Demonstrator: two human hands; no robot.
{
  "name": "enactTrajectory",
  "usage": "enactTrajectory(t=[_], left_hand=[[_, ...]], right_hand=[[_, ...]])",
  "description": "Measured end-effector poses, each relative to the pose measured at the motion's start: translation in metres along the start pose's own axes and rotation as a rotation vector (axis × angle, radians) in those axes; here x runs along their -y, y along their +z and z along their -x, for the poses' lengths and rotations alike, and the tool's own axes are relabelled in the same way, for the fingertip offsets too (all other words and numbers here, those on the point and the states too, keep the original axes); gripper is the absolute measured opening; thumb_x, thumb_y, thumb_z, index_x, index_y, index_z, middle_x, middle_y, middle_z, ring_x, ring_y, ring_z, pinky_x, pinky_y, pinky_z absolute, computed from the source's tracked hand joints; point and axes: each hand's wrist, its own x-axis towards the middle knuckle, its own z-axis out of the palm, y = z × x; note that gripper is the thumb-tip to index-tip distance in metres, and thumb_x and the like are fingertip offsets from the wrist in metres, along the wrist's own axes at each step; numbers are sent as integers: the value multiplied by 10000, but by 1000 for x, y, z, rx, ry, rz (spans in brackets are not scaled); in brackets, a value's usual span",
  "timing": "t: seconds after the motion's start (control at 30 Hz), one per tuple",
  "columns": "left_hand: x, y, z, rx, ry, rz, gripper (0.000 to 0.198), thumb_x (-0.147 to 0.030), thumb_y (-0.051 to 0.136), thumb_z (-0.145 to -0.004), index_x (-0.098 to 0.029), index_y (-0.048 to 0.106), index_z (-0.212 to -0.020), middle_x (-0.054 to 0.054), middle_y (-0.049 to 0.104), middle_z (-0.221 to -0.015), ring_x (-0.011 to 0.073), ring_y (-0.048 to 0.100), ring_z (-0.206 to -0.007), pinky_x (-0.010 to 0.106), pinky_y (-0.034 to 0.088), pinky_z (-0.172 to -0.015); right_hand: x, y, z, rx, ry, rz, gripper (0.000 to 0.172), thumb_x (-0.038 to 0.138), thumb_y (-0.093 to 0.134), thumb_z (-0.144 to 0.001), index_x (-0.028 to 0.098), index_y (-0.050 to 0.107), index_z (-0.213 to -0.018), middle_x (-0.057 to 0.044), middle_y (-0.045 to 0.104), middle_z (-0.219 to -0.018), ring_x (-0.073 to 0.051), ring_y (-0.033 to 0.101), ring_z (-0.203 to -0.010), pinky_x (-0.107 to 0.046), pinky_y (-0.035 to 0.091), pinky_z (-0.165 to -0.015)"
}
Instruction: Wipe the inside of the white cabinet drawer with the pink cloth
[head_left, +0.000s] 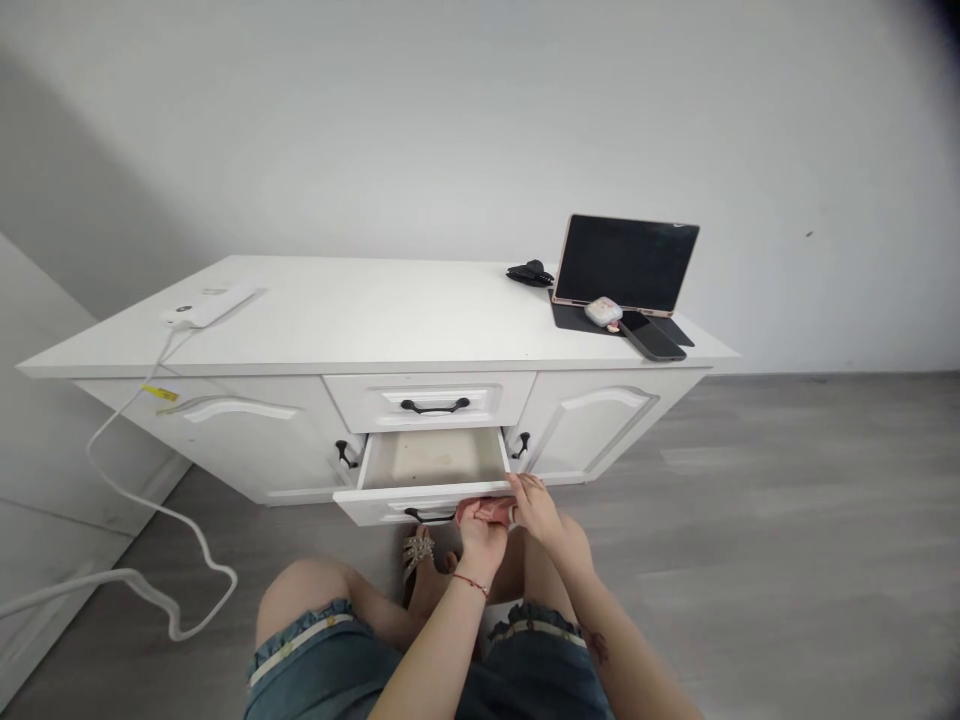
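Note:
A white drawer (420,497) is pulled out from the middle of the white cabinet, with only a few small marks on its bare floor. Bunched against the right part of the drawer front is a pink cloth (493,510), beside the black handle (429,516). My left hand (484,540) is closed on the cloth, a red bracelet on its wrist. My right hand (538,515) grips the drawer's front right corner, fingers over the top edge, with the cloth's end against it. What lies under the right palm is hidden.
On the cabinet top (375,310) stand a tablet (628,262) with a phone (651,336), a small white case (603,312) and a black hair clip (530,273). A white power strip (214,305) trails its cable (142,500) down the left side. A shut drawer (435,392) sits above.

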Motion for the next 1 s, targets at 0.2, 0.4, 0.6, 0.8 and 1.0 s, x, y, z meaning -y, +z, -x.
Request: enactTrajectory(t=[0.2, 0.4, 0.6, 0.8, 1.0], left_hand=[[17, -39, -12, -176, 20, 131, 133, -234, 343, -699, -229, 452, -624, 107, 628, -822, 232, 585, -971, 447, 445, -911], [0, -85, -14, -247, 20, 161, 166, -227, 307, -709, -238, 459, -644, 103, 624, -779, 247, 568, -1013, 472, 449, -882], [-42, -134, -2, -337, 156, 132, 190, -249, 388, -720, -246, 383, -530, 45, 546, -570, 225, 600, -815, 439, 455, -853], [-86, -153, -5, -384, 247, 205, 149, -247, 458, -683, -227, 415, -541, -6, 516, -505, 185, 558, -658, 395, 450, -788], [-102, -121, 9, -328, 213, 595, 79, -157, 486, -715, -190, 536, -664, -2, 592, -601, 174, 574, -678, 385, 436, -788]], right_hand=[[6, -1, -2, -30, 37, -46, 392, 258, 256, -967, 170, 636, -922, -113, 676, -984, -192, 600, -967, -352, 417, -918], [7, -1, -3, -48, 68, -88, 429, 337, 238, -974, 182, 636, -931, -92, 682, -965, -201, 599, -955, -365, 409, -924], [5, 2, -3, -58, 74, -102, 454, 360, 230, -969, 179, 645, -942, -95, 683, -973, -204, 598, -949, -363, 407, -922], [5, 4, -5, -74, 72, -114, 409, 333, 274, -952, 181, 647, -885, -98, 689, -929, -220, 602, -925, -383, 418, -905], [6, 4, -2, -81, 59, -117, 306, 290, 359, -918, 203, 652, -932, -80, 687, -966, -230, 593, -946, -402, 419, -915]])
